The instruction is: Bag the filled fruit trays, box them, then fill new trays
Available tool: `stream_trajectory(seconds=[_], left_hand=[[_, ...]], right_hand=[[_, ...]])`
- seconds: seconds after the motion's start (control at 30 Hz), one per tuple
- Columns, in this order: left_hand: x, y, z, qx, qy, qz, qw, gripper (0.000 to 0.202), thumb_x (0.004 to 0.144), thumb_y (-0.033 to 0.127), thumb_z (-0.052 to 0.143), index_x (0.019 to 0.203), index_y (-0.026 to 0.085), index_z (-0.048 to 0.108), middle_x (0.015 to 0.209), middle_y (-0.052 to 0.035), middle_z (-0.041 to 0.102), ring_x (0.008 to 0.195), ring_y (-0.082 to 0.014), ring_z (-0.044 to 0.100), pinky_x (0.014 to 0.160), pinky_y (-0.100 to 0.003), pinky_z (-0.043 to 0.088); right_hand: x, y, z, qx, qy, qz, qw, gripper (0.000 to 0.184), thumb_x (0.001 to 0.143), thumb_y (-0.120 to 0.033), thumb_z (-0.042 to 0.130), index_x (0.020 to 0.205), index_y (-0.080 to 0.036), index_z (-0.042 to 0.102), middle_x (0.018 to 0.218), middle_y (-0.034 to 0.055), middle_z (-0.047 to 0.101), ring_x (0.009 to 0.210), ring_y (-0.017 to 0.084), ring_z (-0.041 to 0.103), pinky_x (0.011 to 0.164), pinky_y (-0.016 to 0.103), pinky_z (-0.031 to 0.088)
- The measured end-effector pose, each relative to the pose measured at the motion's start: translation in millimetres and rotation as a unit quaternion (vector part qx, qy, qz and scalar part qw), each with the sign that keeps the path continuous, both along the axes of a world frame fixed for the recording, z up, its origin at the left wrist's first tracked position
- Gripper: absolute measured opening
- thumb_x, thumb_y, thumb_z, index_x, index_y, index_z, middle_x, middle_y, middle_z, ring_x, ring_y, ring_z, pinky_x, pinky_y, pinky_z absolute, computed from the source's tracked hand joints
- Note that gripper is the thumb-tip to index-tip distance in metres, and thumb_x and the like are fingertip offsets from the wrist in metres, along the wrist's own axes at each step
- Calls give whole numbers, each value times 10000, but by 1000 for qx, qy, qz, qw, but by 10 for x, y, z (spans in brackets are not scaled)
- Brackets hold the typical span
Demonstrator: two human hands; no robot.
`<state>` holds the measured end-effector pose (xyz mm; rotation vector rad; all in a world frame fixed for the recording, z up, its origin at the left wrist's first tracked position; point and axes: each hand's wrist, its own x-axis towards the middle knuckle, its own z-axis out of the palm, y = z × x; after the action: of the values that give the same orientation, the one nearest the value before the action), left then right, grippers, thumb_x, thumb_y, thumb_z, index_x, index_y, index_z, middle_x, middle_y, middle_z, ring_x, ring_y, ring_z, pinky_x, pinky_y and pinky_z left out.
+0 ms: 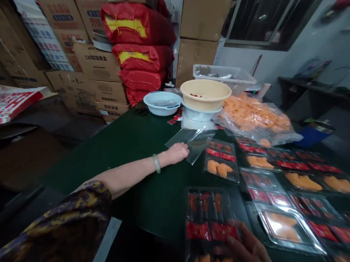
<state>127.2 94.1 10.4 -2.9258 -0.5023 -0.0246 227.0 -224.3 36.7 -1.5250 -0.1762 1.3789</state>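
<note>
Left hand (178, 153) is at the end of the reach, on the green table (120, 175), with a jade bangle (156, 163) on the wrist and a patterned sleeve (67, 219) at the bottom left. Its fingers sit close together against the edge of clear plastic sheets (196, 143), touching them, but can't tell if they're pinching. The sheets lie partly on the table, just beside a black tray (221, 160) holding red packets and orange food pieces. Right hand (252, 252) is blurred at the bottom edge, fingers spread apart, over a second black tray (207, 225), not clamped on anything visible. More trays fill the table's right side, one under a clear lid (288, 230). Past them are a bulging bag of orange pieces (253, 118), a beige bowl (206, 94) on a white container (198, 114), a white bowl (162, 102) and a white basket (223, 77). Cardboard boxes (101, 64) and red sacks (139, 24) are stacked behind, with a blue bucket (314, 134) and dark shelf (310, 86) on the right
</note>
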Motion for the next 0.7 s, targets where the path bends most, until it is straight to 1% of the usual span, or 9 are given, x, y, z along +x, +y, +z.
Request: stream_trajectory(seconds=[0.07,0.17,0.27,0.33,0.37,0.47,0.53,0.6,0.7], left_hand=[[-100,-110,21,-3,1,-1,1000,218,827,62,398,865,78,612,896,-161,597,841,-254,572,649,-343,442],[-382,-399,88,-16,9,-11,1000,166,813,94,445,828,89,611,856,-146,593,791,-238,571,616,-326,432],[-746,-763,179,-41,7,-25,999,216,849,261,477,781,100,605,803,-133,582,752,-232,561,630,-344,433],[-994,-958,234,-59,-5,-33,998,297,835,384,511,748,115,600,819,-132,580,813,-259,557,705,-393,434],[-1110,-1024,255,-73,-13,-31,997,300,817,407,539,756,120,601,868,-139,584,871,-276,551,745,-414,428],[-1394,-1088,274,-147,-37,-23,988,251,793,317,593,948,120,588,1142,-172,543,1077,-290,500,841,-409,420],[-1502,-1067,253,-199,-49,-30,978,335,781,250,607,1071,100,534,1230,-184,506,1135,-266,486,869,-367,432],[-1536,-1053,218,-214,-60,-40,974,317,785,206,589,1075,95,522,1208,-177,527,1141,-251,496,885,-349,440],[-1483,-1087,159,-184,-73,-38,980,140,814,139,504,936,109,568,1106,-163,580,1095,-238,536,894,-346,447]], right_hand=[[4,-3,-32,0,-10,12,1000,618,607,-445,768,1119,-227,500,739,46,683,818,248,658,672,296,513],[8,-23,-59,20,-19,36,999,583,628,-442,752,1109,-229,499,785,50,689,793,235,659,679,294,513],[14,-55,-65,30,-22,53,998,575,634,-448,743,1108,-240,492,845,55,694,775,234,661,671,303,517],[18,-83,-64,19,-16,63,998,595,627,-452,744,1119,-246,480,839,64,697,777,253,665,638,311,517],[17,-99,-63,12,-13,72,997,605,624,-448,747,1126,-244,478,830,71,697,773,262,666,624,314,516],[1,-139,-59,12,-11,99,995,604,610,-425,755,1122,-232,499,836,84,696,750,267,668,610,319,512],[-17,-151,-60,21,-22,108,994,567,626,-422,741,1109,-231,516,866,81,694,746,255,667,611,315,509],[-28,-145,-70,25,-33,122,992,518,656,-422,720,1095,-233,520,872,72,693,728,233,665,600,297,501],[-17,-111,-99,24,-27,166,985,477,671,-411,716,1068,-229,525,830,63,691,682,203,658,591,276,493]])
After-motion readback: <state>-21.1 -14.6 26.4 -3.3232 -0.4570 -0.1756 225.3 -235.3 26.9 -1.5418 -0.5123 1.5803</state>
